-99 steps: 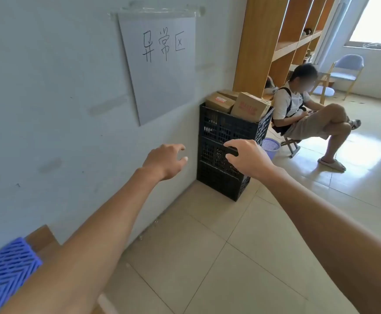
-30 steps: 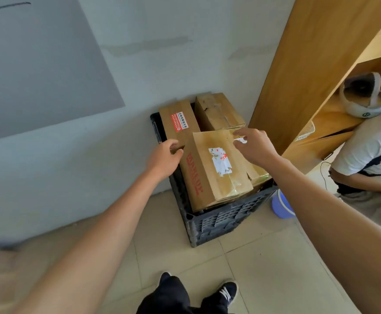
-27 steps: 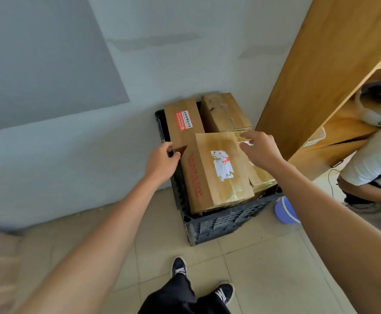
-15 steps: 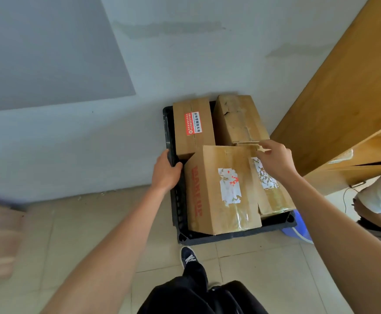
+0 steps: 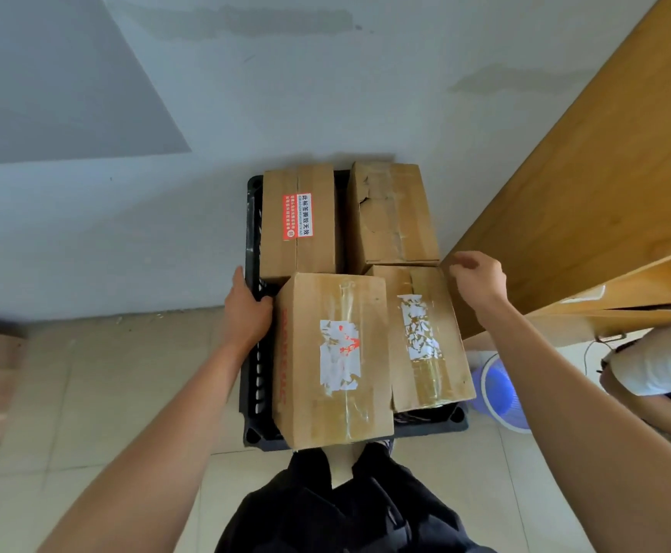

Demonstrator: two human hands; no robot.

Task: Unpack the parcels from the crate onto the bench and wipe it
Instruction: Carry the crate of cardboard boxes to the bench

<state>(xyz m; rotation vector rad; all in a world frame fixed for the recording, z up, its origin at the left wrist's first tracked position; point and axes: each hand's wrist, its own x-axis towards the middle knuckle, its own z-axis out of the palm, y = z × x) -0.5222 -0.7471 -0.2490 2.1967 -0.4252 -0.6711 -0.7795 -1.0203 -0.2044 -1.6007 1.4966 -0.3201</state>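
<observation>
A wooden shelf [image 5: 589, 185] stands at 3 o'clock of the black crate [image 5: 252, 377]. 4 brown taped parcels [image 5: 332, 353] fill it. Left hand [image 5: 246, 309] grips the crate's rim; right hand [image 5: 477, 279] hovers, fingers loosely curled.

Black crate [image 5: 252, 217] on floor, w/ four taped cardboard parcels [image 5: 334, 353] inside

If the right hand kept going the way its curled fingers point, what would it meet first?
The right hand points left over the crate; it would likely first meet the top far corner of the brown cardboard box with the torn white label, though depth is unclear.
</observation>
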